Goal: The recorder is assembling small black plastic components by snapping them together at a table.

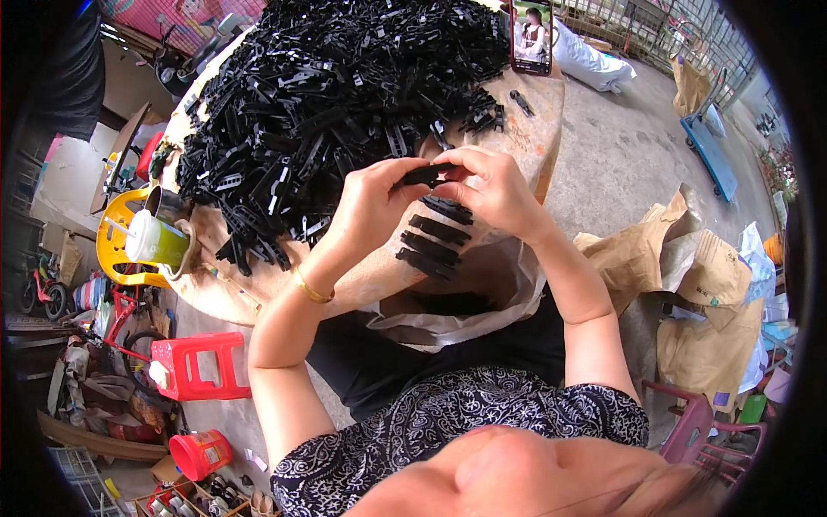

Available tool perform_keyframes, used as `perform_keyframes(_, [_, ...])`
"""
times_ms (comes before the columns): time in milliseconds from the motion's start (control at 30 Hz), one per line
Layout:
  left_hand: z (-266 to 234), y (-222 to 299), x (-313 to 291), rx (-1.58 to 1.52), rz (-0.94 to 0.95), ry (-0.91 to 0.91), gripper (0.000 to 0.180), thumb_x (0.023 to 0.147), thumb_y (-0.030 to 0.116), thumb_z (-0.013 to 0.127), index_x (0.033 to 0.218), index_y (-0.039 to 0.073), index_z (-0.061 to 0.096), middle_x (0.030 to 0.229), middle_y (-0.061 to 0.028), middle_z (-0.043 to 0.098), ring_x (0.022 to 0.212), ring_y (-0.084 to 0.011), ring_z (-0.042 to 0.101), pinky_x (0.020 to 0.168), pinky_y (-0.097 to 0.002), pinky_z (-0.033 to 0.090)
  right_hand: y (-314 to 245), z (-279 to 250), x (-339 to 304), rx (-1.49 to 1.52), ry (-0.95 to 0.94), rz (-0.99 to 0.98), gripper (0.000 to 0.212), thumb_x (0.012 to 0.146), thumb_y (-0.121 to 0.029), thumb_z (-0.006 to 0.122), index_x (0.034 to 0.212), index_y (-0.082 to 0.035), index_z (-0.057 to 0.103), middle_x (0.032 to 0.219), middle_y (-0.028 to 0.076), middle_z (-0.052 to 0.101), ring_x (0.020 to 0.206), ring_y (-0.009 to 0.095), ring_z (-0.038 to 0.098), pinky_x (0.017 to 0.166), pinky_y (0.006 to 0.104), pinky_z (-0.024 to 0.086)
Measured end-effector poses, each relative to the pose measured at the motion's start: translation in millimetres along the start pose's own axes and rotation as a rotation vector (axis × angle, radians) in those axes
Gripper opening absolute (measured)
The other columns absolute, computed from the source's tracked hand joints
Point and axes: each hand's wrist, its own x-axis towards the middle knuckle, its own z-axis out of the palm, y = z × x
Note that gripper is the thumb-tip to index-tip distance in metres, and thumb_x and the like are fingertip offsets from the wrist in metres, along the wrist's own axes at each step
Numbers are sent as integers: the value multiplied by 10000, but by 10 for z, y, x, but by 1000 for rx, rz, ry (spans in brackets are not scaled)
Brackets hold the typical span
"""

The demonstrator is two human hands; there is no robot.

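Over the near side of the cloth-covered table (551,121), both my hands are pinched on one short black plastic piece (422,176). My left hand (370,207) grips its left end between thumb and fingers. The other end is between the fingertips of my right hand (495,189), which partly hide it. Just below my hands, several similar black strips (439,231) lie side by side at the table's edge. Beyond them rises a large heap of loose black plastic pieces (319,95). Under the edge, at my lap, a whitish bag (525,289) hangs with its mouth open and dark inside.
A phone (531,39) stands at the table's far right. A green-and-white cup (159,239) sits by a yellow stool (116,241) on the left. Red stool (198,366) and red bucket (201,454) are lower left. Brown paper sacks (706,293) lie right, a blue trolley (711,159) beyond.
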Motion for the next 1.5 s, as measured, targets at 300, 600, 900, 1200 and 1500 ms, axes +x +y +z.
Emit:
perform_keyframes(300, [-26, -34, -4, -112, -67, -57, 282, 800, -49, 654, 1079, -11, 638, 834, -86, 689, 749, -103, 656, 672, -238, 532, 1, 32, -10, -147, 114, -229, 192, 773, -99, 722, 919, -22, 624, 827, 154, 635, 716, 312, 633, 622, 362, 490])
perform_keyframes(600, [-449, -197, 100, 495, 88, 271, 253, 747, 163, 761, 950, 41, 670, 824, -101, 578, 667, -209, 561, 628, -305, 478, 273, -143, 5, -329, -268, -74, 298, 788, -297, 700, 845, -9, 649, 814, 145, 607, 791, 314, 601, 712, 388, 478])
perform_keyframes(900, [-248, -230, 4, 972, -229, 117, 370, 712, 307, 770, 862, 4, 619, 880, -142, 620, 880, -310, 596, 722, -379, 514, 427, 0, 400, -535, 118, -107, 212, 810, -205, 687, 982, -81, 682, 933, 102, 614, 867, 272, 608, 729, 363, 500])
perform_keyframes(1200, [-301, -314, 42, 587, -75, 276, 261, 764, 139, 710, 969, 16, 605, 869, -136, 609, 848, -291, 592, 767, -368, 482, 584, 235, 585, -661, 106, -499, 222, 759, -91, 679, 964, -11, 659, 961, 114, 642, 893, 268, 612, 769, 335, 519])
perform_keyframes(1500, [-183, -265, 130, -484, -440, 163, 300, 936, 131, 584, 1186, -35, 583, 791, -33, 642, 613, -48, 518, 527, -176, 418, 273, 84, 475, 388, 348, 221, 138, 855, -144, 707, 879, -8, 711, 726, -4, 648, 613, 46, 544, 553, 195, 442])
